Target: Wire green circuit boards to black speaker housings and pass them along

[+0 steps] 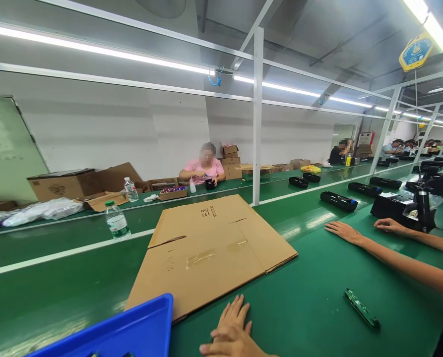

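Observation:
My left hand (pixel 235 313) lies on the green work surface (pixel 291 307), fingers stretched out and slightly apart, close to the near edge of a flattened cardboard box (pixel 221 248). Across the back of it rests my right hand (pixel 234 343), its fingers extended to the left; neither holds anything that I can see. The bottom of the picture cuts off both wrists. A blue plastic tray (pixel 165 317) stands left of my hands, overlapping the cardboard's corner, and only the tops of some small parts show inside it. To the right lies a narrow green circuit board (pixel 361 308).
A co-worker's two hands (pixel 342 231) rest on the surface at right, near a black device (pixel 392 210). Black elongated units (pixel 338 201) line the belt. A water bottle (pixel 117 221) stands behind the tray. Another person (pixel 204 166) sits opposite; a white post (pixel 257 119) rises beyond the cardboard.

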